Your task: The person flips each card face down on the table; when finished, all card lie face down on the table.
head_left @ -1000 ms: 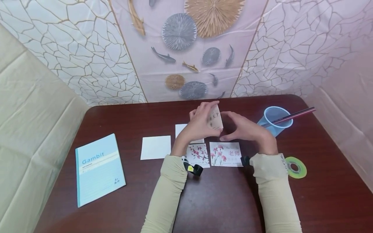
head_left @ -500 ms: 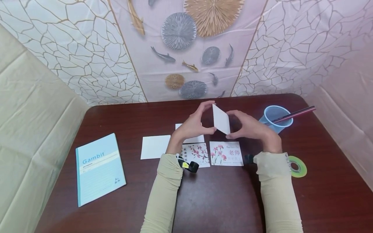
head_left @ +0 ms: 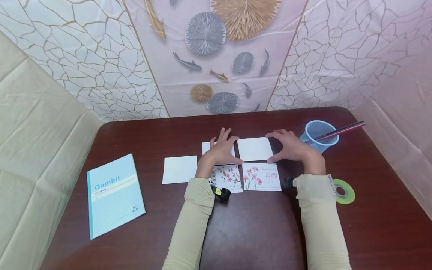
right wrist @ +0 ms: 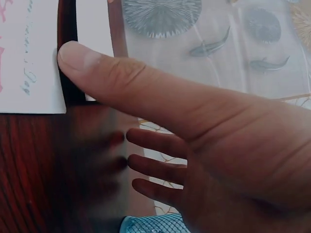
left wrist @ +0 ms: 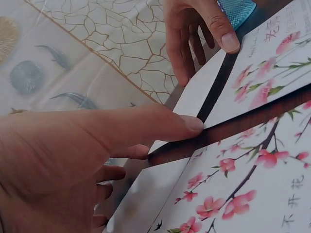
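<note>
The placing and squaring of the white card (head_left: 255, 149) appears to be the step in hand. Its left end is pinched across the corners by thumb and forefinger of the left hand (head_left: 218, 153), its right end likewise by the right hand (head_left: 291, 147). For the next move, both grips would need to be eased off evenly, lest the card be dragged askew. It is laid apparently flat on the counter (head_left: 249, 228), its upper face unprinted, its underside hidden. At its 6 o'clock, across a narrow dark gap, the carnation-printed card (head_left: 261, 177) is set; at 9 o'clock, a second white card (head_left: 207, 148) is partly covered by the left hand.
</note>
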Motion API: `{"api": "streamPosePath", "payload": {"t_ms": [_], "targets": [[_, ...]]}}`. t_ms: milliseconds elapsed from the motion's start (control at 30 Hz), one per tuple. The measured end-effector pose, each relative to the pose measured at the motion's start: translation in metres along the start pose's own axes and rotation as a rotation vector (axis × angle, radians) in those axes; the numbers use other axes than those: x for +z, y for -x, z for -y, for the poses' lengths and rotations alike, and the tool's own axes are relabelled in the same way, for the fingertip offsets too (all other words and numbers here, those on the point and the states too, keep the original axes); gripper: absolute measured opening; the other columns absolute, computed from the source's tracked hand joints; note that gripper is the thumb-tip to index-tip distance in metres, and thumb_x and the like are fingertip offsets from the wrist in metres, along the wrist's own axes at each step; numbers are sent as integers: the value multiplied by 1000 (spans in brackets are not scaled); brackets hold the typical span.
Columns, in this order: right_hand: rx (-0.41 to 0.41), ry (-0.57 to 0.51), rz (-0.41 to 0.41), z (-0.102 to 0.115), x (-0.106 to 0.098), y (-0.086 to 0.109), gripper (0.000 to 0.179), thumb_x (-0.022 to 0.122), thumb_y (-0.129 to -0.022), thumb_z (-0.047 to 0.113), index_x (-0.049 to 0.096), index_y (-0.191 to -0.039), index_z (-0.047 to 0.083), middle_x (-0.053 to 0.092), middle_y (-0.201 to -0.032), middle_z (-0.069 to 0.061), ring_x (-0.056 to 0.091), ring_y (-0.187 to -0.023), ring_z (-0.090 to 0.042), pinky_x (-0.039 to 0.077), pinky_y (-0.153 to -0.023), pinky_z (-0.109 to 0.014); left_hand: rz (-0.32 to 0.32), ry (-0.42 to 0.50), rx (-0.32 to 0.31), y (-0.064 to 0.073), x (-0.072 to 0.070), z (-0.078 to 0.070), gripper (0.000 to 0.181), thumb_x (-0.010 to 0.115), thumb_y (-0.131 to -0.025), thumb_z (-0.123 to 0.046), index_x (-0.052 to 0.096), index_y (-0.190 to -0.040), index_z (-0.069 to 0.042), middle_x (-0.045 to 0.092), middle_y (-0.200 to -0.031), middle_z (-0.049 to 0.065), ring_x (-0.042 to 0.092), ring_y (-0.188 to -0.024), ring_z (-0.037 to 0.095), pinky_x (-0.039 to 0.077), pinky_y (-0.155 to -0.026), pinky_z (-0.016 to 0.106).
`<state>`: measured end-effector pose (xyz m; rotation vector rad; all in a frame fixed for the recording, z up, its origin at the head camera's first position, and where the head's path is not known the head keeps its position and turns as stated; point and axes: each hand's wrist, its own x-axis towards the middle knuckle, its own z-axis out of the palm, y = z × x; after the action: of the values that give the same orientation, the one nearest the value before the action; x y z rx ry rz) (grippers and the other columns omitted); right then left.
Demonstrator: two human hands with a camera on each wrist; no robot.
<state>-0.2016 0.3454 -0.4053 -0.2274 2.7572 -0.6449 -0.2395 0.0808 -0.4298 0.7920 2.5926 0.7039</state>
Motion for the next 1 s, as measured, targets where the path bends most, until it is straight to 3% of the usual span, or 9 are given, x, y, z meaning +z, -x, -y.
{"api": "streamPosePath", "payload": {"t_ms": [300,467,600,767,1000], "targets": [[3,17,-3,4,-3,0,94,86,-73,38,38,-149,9,22,-153,-26,17,-137,-48,28,-101,-68,0,7,-3,2,-2,1,91,75,-82,-48,29,-155,-17,4,-163,12,-9,-147,31,4,-113,55],[-86,-14,-88,17,-11,12,88,82,-77,42,40,-147,7,30,-151,-23,23,-138,-43,27,-104,-64,-66,3,-5,5,-3,-8,83,70,-85,-53,35,-152,-19,9,-162,10,-9,-148,28,0,-112,57],[-167,34,-78,26,-7,33,81,84,-77,39,48,-141,5,43,-142,-21,35,-131,-39,32,-103,-60,-110,-146,42,16,5,-26,76,73,-82,-54,45,-144,-22,14,-161,9,-4,-148,30,0,-111,59],[-165,126,-38,19,9,58,80,89,-69,35,54,-132,0,53,-125,-21,48,-113,-37,41,-96,-56,-61,-369,116,31,26,-45,79,75,-77,-60,47,-142,-26,14,-161,8,-5,-148,32,0,-111,61],[-156,181,-66,10,22,76,83,93,-63,35,57,-129,0,54,-117,-19,51,-103,-33,46,-89,-52,-81,-434,156,38,40,-50,74,74,-78,-59,51,-139,-24,18,-160,7,4,-147,34,4,-111,61]]}}
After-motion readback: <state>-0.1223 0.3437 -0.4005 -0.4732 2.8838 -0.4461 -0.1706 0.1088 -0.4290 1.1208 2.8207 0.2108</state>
